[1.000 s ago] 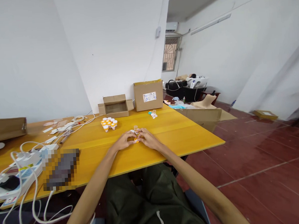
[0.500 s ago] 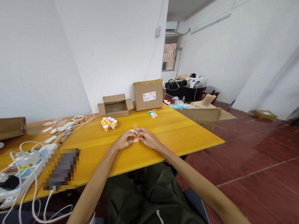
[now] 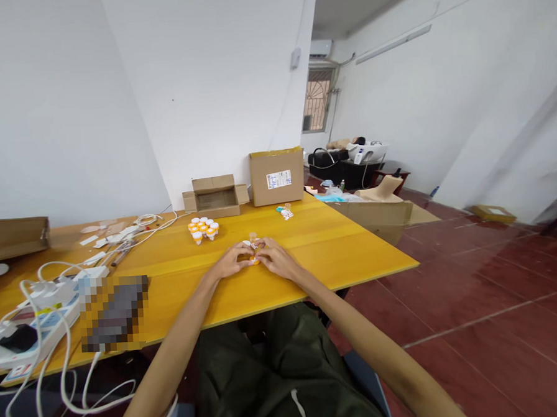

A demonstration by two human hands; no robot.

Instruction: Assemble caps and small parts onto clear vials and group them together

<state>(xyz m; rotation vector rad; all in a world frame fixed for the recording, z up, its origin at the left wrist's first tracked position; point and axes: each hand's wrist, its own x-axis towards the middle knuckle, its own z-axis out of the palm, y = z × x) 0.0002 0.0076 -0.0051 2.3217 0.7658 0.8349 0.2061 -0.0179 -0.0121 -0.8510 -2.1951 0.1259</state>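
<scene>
My left hand [image 3: 231,262] and my right hand [image 3: 277,260] meet over the yellow table, thumbs and fingers curled inward. Pinched between their thumb tips is a small orange-and-white piece [image 3: 254,260], too small to make out in detail. Just beyond my fingertips lie a small white round piece [image 3: 247,243] and a clear little cup [image 3: 252,236]. To the left of my hands, several small orange containers with white lids [image 3: 203,227] stand in a tight cluster. Farther back on the right are small white and green pieces [image 3: 285,213].
An open cardboard box [image 3: 215,202] and a taller labelled carton [image 3: 277,179] stand at the table's back edge. On the left are a power strip [image 3: 55,313] with white cables, a blurred dark object [image 3: 118,311] and another cardboard box [image 3: 16,238].
</scene>
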